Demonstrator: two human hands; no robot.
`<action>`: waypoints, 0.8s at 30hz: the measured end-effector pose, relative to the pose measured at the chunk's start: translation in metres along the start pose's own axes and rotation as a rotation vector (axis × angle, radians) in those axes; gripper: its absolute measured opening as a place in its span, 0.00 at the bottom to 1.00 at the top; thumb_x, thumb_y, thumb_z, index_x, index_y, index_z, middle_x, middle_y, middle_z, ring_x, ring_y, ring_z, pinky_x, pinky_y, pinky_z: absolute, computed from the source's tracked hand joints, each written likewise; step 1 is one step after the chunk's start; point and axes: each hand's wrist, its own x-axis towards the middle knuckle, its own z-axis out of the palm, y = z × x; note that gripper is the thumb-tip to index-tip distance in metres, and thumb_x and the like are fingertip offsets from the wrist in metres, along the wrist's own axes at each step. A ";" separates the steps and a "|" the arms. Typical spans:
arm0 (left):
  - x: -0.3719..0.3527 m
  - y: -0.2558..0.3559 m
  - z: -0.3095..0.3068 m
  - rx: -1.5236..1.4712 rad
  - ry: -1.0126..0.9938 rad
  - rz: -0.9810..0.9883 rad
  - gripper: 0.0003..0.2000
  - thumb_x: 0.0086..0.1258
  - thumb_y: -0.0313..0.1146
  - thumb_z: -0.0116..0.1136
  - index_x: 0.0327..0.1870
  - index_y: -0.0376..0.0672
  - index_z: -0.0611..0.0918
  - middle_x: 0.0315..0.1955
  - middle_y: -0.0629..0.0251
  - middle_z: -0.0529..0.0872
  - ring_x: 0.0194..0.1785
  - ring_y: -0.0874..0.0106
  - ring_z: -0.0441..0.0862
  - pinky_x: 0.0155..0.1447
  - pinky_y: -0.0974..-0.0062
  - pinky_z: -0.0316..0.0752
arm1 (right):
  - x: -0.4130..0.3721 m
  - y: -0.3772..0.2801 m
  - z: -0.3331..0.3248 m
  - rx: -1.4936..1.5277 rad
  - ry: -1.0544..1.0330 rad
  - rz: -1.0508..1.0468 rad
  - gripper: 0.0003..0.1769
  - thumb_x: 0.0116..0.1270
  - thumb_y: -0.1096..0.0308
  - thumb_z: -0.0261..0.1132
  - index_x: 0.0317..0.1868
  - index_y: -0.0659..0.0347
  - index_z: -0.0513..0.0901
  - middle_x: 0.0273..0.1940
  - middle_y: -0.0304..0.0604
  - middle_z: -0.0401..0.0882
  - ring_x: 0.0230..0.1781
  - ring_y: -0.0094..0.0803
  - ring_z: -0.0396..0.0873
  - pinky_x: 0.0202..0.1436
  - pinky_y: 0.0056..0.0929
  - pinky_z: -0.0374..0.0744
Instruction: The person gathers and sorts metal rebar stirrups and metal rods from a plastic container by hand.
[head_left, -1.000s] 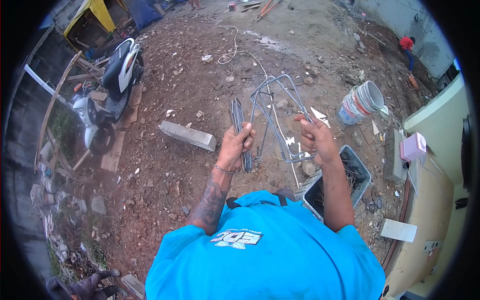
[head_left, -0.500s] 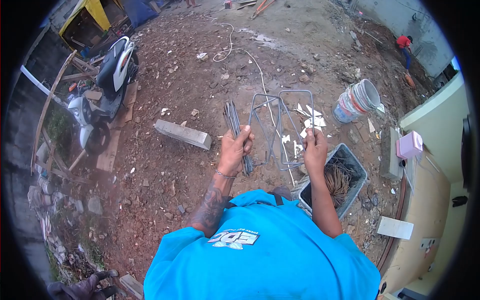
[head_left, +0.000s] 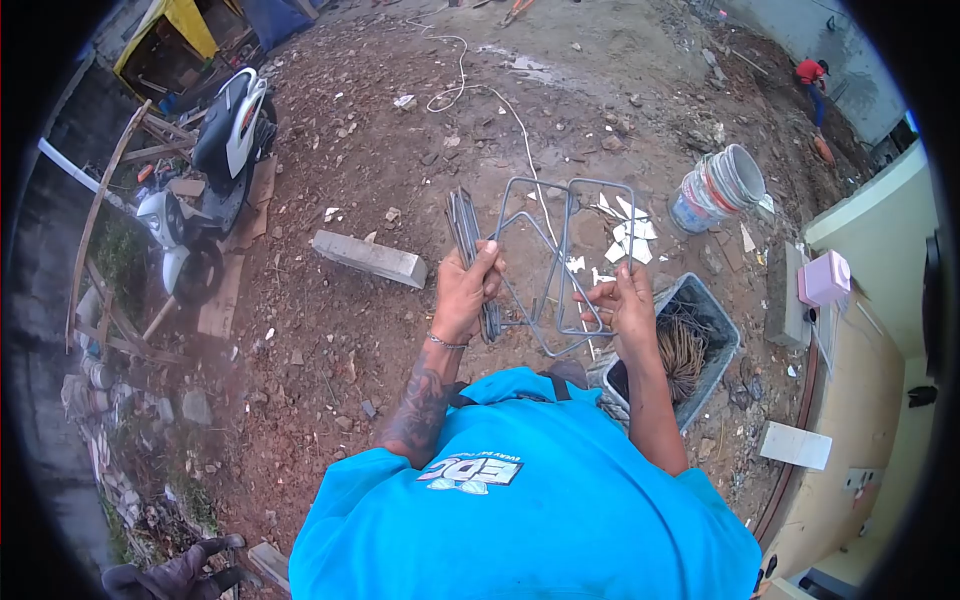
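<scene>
My left hand [head_left: 464, 298] is closed around a bundle of bent steel rebar stirrups [head_left: 463, 225], stacked nearly edge-on. Out to the right of that bundle spread a few rectangular rebar stirrups [head_left: 600, 183], fanned apart in front of my chest. My right hand [head_left: 632, 315] pinches the right side of one stirrup between thumb and forefinger, while its other fingers reach leftward by the lower bars. Just below and right of this hand stands a grey tub [head_left: 735, 345], holding a coil of brownish tie wire [head_left: 682, 362] partly hidden by my forearm.
A concrete block [head_left: 368, 258] lies ahead on the left, near a parked scooter [head_left: 222, 140]. Stacked buckets [head_left: 715, 190] and broken white tiles [head_left: 632, 235] are on the right. A white cable [head_left: 525, 150] crosses the dirt. A person in red [head_left: 811, 75] bends by the far wall.
My right hand's lower fingers have stretched out to the left. The stirrups have shifted slightly and their lower bars hang a bit lower. My left hand keeps its hold on the bundle.
</scene>
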 end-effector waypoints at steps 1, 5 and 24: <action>-0.001 0.000 -0.002 0.003 -0.001 0.002 0.09 0.70 0.35 0.54 0.33 0.40 0.73 0.20 0.72 0.74 0.16 0.86 0.62 0.18 0.87 0.54 | 0.000 -0.003 -0.004 0.020 -0.044 0.049 0.10 0.75 0.56 0.43 0.44 0.53 0.63 0.29 0.45 0.78 0.38 0.41 0.83 0.29 0.32 0.84; -0.003 0.000 -0.006 -0.036 0.000 -0.005 0.08 0.70 0.35 0.53 0.35 0.41 0.72 0.22 0.72 0.74 0.16 0.86 0.63 0.18 0.87 0.55 | -0.003 -0.001 -0.021 0.203 -0.243 0.089 0.10 0.74 0.55 0.43 0.46 0.51 0.62 0.34 0.50 0.81 0.41 0.50 0.82 0.34 0.38 0.85; -0.018 -0.011 0.000 -0.070 -0.077 -0.022 0.07 0.70 0.34 0.53 0.36 0.41 0.72 0.23 0.71 0.75 0.17 0.86 0.63 0.19 0.86 0.56 | 0.002 0.017 0.000 0.416 -0.173 0.094 0.10 0.74 0.57 0.48 0.42 0.52 0.71 0.33 0.36 0.71 0.37 0.30 0.75 0.35 0.29 0.75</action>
